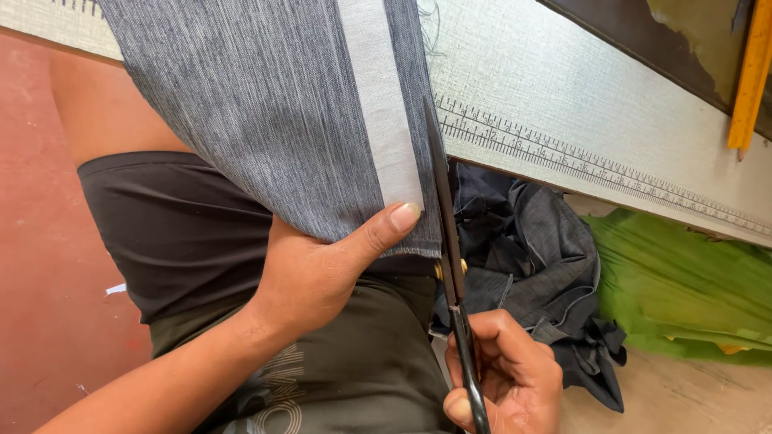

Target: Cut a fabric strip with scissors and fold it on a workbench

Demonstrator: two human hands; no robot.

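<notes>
A piece of grey woven fabric [265,112] with a pale strip [384,104] along it hangs over the table's near edge. My left hand [322,269] pinches its lower edge, thumb on top of the pale strip. My right hand [507,378] grips the handles of black scissors [446,217]. Their blades point up along the fabric's right edge, next to my left thumb.
The white textured table top [563,88] has a printed ruler scale [595,165] along its edge. A yellow ruler [752,72] lies at the top right. Dark grey cloth [523,249] and green cloth [683,281] are piled below the table. Red floor [40,265] shows at left.
</notes>
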